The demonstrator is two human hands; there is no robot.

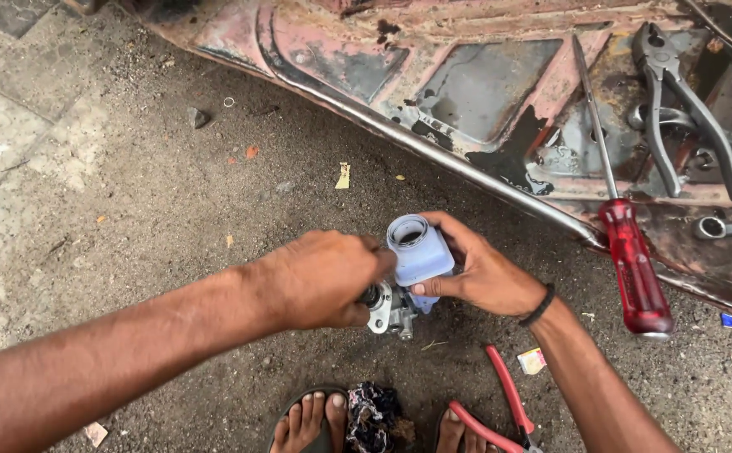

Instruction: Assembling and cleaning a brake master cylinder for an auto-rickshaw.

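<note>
A: Nearest edge first?
B: Two bare feet in sandals (316, 424) at bottom of view; dark rag (372, 415) bunched between them; red-handled pliers (500, 411) lying on gravel just beside the right foot; small scrap of paper (531, 361) near the pliers.

A: Hands?
B: Left hand (320, 281) curled closed, fingers pinching the metal end of a small cylinder body (389, 309); exact grip point hidden behind the knuckles; right hand (488, 273) wrapped round a pale blue reservoir (419, 252), thumb on its front face, fingers behind; black band on that wrist.

A: Where does the part sit?
B: Held clear of the ground, between both hands, above the feet; reservoir upright on top of the cylinder body, round mouth open and facing up.

A: Further out?
B: Screwdriver (630, 260) with red handle lying to the right, shaft running up onto a rusted panel (483, 84); grey pliers (676, 101) on that panel near the top right; ring spanner (722, 226) just beside them, lower; dirt ground (173, 193) with scattered bits to the left, paving beyond.
</note>
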